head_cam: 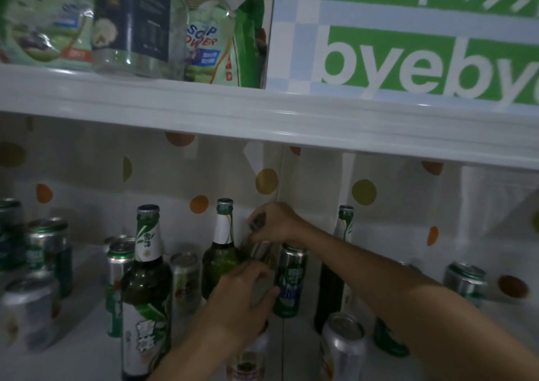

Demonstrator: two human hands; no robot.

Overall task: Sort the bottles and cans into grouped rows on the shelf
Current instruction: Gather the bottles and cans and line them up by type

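Note:
Green beer bottles and cans stand mixed on the dim lower shelf [87, 348]. A tall green bottle [145, 293] is at the front left, another green bottle [220, 252] stands mid-shelf, and a dark bottle [335, 278] is further right. Between the mid bottle and a green can [291, 281] stands one more bottle [259, 248], mostly hidden. My right hand [277, 221] is closed around its neck near the cap. My left hand [245, 296] wraps its body lower down.
Silver and green cans cluster at the left [46, 246], a silver can [342, 345] sits at the front, another can [466, 283] at the far right. The white upper shelf board [262, 115] hangs close overhead, holding a glass jar [137, 21], soap powder bags and a green box.

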